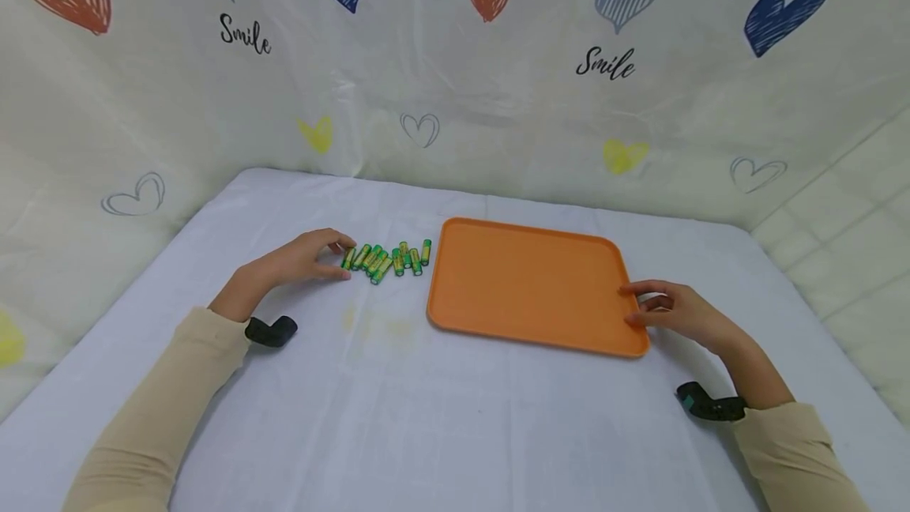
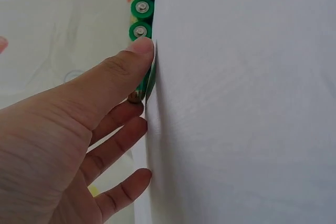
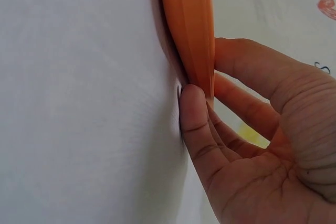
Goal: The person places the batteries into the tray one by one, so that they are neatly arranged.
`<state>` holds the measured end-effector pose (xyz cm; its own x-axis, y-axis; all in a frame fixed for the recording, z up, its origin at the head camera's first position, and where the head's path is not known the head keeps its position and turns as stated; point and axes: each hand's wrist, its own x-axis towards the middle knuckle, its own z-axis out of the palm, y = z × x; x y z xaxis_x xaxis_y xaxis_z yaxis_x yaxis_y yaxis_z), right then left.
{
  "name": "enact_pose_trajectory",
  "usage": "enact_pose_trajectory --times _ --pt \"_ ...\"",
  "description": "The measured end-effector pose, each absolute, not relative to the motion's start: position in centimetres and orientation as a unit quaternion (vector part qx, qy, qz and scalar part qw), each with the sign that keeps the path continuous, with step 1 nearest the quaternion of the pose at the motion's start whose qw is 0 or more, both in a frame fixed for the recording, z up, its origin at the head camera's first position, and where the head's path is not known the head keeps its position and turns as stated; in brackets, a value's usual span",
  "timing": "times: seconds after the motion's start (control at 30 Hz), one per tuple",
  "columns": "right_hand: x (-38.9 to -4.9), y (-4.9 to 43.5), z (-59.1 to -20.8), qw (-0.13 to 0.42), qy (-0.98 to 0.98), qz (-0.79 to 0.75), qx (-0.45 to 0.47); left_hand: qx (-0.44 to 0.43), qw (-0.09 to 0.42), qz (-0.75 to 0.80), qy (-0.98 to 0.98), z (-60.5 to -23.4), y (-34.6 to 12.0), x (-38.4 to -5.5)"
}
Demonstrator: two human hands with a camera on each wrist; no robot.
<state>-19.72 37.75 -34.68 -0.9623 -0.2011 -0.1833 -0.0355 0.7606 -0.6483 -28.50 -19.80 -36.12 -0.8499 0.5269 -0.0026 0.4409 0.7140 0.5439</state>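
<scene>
My left hand point(image 1: 302, 257) pinches the end battery point(image 1: 348, 259) by its two ends, probably because the neighbouring green batteries point(image 1: 376, 261) lie crowded against one side of it in their loose row. My right hand point(image 1: 677, 311) grips the right edge of the orange tray point(image 1: 529, 283), which lies flat on the tabletop point(image 1: 441, 425) just beside the row's other end, a hold that seems meant to steady it.

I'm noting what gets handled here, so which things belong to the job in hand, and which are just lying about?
Belonging to the job, it seems:
green batteries, at the left grip
orange tray, its edge in the right grip

Just surroundings:
white cloth underneath
heart-printed backdrop
black wrist devices, worn
</scene>
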Motion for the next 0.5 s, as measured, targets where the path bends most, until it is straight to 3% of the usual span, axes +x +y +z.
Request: enact_pose_trajectory --times 0.5 --pt "-19.67 37.68 -34.59 0.125 0.935 -0.327 -0.065 0.261 0.054 0.262 0.928 -36.11 -19.82 -28.33"
